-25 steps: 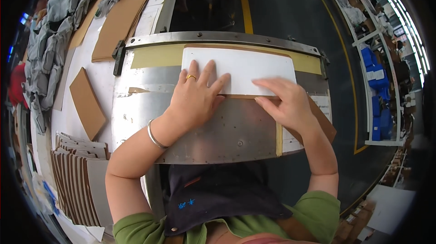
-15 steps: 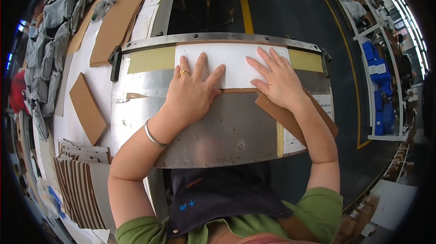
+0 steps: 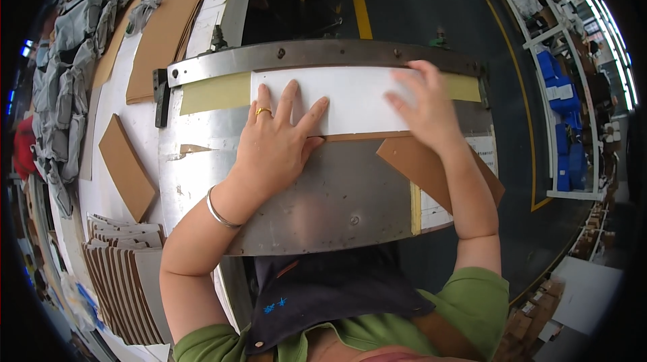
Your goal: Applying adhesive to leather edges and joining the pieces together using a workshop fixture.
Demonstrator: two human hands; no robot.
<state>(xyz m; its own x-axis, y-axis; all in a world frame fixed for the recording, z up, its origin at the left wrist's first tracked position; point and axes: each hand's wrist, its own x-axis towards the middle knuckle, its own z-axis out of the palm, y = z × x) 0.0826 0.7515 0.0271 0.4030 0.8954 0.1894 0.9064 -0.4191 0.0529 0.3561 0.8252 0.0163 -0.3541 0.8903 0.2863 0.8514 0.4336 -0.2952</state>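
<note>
A white sheet (image 3: pixel 360 103), with a thin brown board edge showing along its near side, lies on a metal plate (image 3: pixel 296 200). Fingers spread, my left hand (image 3: pixel 276 136) rests flat on the sheet's left part. My right hand (image 3: pixel 428 109) is above the sheet's right end, fingers apart and partly blurred, apparently holding nothing. Along the sheet's far edge runs a steel bar (image 3: pixel 323 53); yellow strips (image 3: pixel 216 93) show on either side of the sheet. A brown board piece (image 3: pixel 421 170) lies under my right forearm, at the plate's right side.
To the left, a table holds brown boards (image 3: pixel 165 39), a slanted brown piece (image 3: pixel 128 167), a row of standing boards (image 3: pixel 121 288) and a heap of grey cloth (image 3: pixel 74 72). Shelving with blue bins (image 3: pixel 563 92) stands at the right, beyond a floor with yellow lines.
My right hand has come off the sheet, its fingers drawing in and moving slightly right. My left hand stays flat. The steel bar shows more of its face, and bolts now appear behind it.
</note>
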